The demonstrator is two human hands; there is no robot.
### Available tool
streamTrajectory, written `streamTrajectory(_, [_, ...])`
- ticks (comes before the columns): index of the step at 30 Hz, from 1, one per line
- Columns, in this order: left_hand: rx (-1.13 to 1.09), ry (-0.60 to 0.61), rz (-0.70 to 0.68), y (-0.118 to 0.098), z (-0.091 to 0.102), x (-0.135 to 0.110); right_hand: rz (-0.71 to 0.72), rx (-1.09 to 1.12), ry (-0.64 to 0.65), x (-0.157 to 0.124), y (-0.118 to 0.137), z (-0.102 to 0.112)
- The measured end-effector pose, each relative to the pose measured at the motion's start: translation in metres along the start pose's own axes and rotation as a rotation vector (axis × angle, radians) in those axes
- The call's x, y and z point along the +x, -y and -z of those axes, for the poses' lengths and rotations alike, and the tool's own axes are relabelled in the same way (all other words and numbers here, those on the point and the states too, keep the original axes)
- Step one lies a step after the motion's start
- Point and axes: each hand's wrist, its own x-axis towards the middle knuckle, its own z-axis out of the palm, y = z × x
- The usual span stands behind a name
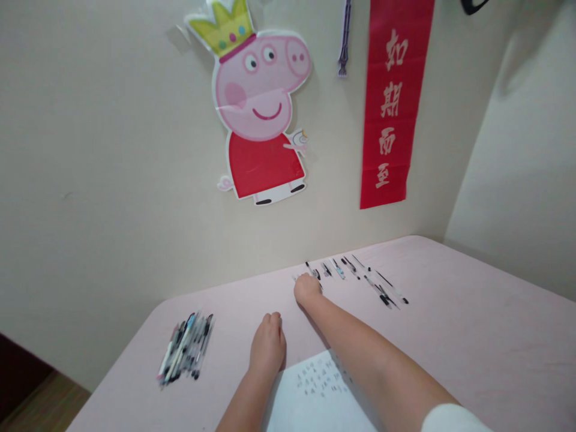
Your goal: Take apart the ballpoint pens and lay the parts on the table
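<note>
My right hand (308, 289) reaches to the far side of the table, at the left end of a spread of pens and pen parts. Its fingers are curled and mostly hidden behind the hand, so what they grip cannot be made out. Pen parts (316, 273) lie right beside it. My left hand (268, 344) rests on the tabletop, fingers curled together, with nothing visible in them. Under my forearms lies a white sheet of paper (315, 408) with blurred dark marks. To the left of my left hand sits a pile of pens (185, 348).
A pink-covered table (472, 336) stands against the wall. Farther right are a light-blue pen part (338, 269), dark pen parts (379, 292) and a thin black-tipped piece (392, 287). A pig cutout (265, 162) and a red banner (391, 150) hang above.
</note>
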Motion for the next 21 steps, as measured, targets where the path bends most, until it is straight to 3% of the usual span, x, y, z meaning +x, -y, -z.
streamTrajectory(6, [0.018,0.014,0.014,-0.001,0.001,0.001,-0.083,-0.071,-0.055,0.019,0.000,0.000])
streamTrajectory(21, [0.026,0.020,0.026,-0.002,0.002,0.001,-0.022,-0.097,-0.020,0.024,-0.001,-0.002])
